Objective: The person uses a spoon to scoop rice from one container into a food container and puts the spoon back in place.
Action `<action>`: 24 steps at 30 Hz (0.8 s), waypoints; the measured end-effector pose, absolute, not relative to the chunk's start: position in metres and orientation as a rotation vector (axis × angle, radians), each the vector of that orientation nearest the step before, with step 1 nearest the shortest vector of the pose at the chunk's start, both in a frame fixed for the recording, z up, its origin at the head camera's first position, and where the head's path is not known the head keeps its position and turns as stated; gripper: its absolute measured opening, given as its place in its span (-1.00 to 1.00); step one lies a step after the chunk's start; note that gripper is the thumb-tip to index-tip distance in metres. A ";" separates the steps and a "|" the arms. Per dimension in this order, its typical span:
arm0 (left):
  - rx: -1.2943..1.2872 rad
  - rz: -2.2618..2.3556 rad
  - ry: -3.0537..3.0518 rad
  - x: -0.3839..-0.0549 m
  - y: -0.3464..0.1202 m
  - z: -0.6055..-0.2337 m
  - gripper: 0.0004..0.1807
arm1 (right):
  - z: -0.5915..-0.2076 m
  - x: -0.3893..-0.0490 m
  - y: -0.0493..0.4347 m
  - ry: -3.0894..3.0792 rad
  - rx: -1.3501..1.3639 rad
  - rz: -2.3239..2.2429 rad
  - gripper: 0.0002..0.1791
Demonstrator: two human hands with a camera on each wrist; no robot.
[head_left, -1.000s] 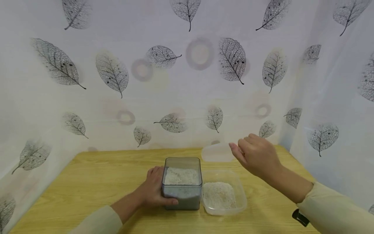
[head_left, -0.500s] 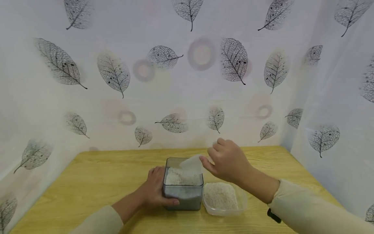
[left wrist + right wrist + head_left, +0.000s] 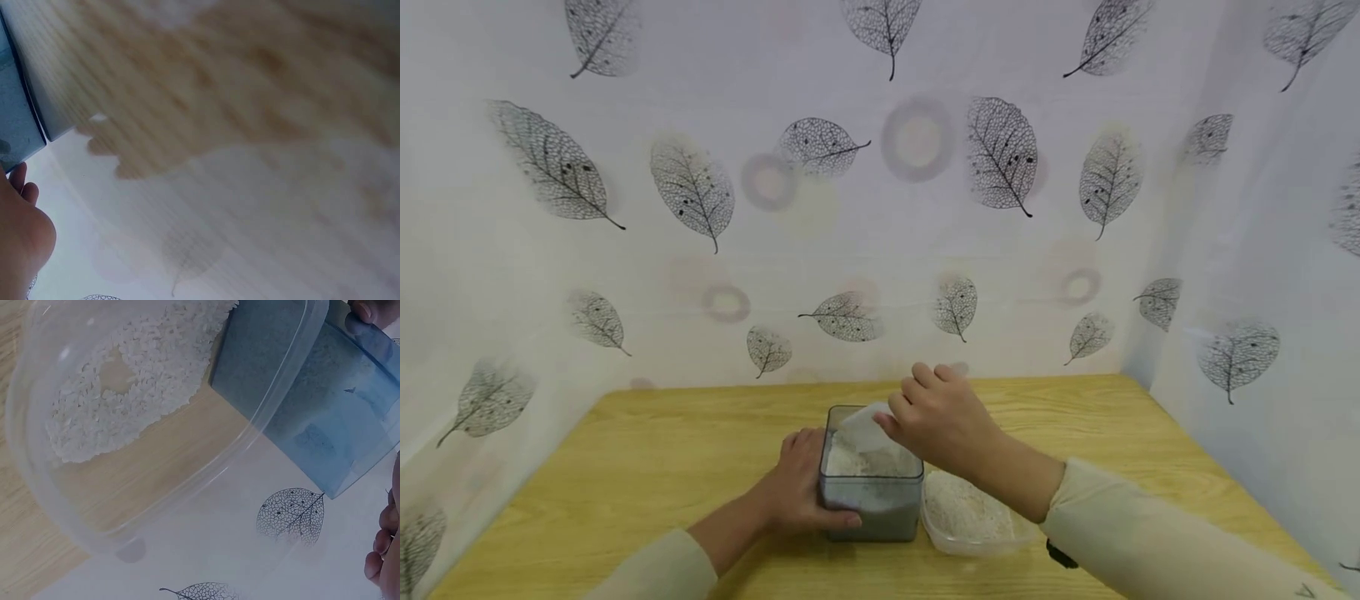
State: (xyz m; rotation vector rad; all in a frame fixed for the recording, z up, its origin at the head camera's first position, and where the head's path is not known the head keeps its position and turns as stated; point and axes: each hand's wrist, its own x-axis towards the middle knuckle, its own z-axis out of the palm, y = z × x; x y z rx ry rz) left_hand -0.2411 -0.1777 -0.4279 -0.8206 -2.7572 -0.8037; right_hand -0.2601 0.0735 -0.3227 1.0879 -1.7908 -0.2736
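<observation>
My left hand [image 3: 797,483] grips the left side of a grey-blue see-through bin [image 3: 883,518], its thumb lying across the front wall. White rice [image 3: 847,458] fills much of the bin. Above that rice, inside the bin's rim, a translucent white scoop [image 3: 859,427] is tilted down, held by my right hand [image 3: 942,417] with curled fingers; its handle is hidden in the hand. To the right stands a clear plastic container [image 3: 977,545] with more rice [image 3: 966,504] in it, partly covered by my right forearm. In the right wrist view, right-hand fingers [image 3: 378,562] show at the edge.
Both containers stand side by side on a wood-grain table [image 3: 700,450]. A pale curtain with leaf prints [image 3: 692,192] rises behind the table and along both sides. A black band [image 3: 1062,553] is on my right wrist.
My right hand has moved left with the scoop, from above the clear container to over the bin, and the scoop has dipped to the bin's rice. My left hand stays on the bin.
</observation>
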 end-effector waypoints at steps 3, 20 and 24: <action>-0.827 -0.797 -2.746 -0.241 -0.177 -0.427 0.15 | -0.326 -0.259 0.073 -1.834 1.122 -0.218 -0.54; -0.864 -0.760 -2.729 -0.241 -0.179 -0.428 0.18 | -0.331 -0.245 0.072 -2.041 1.250 -0.009 -0.48; -0.866 -0.756 -2.721 -0.240 -0.179 -0.427 0.18 | -0.332 -0.242 0.072 -2.136 1.245 0.089 -0.46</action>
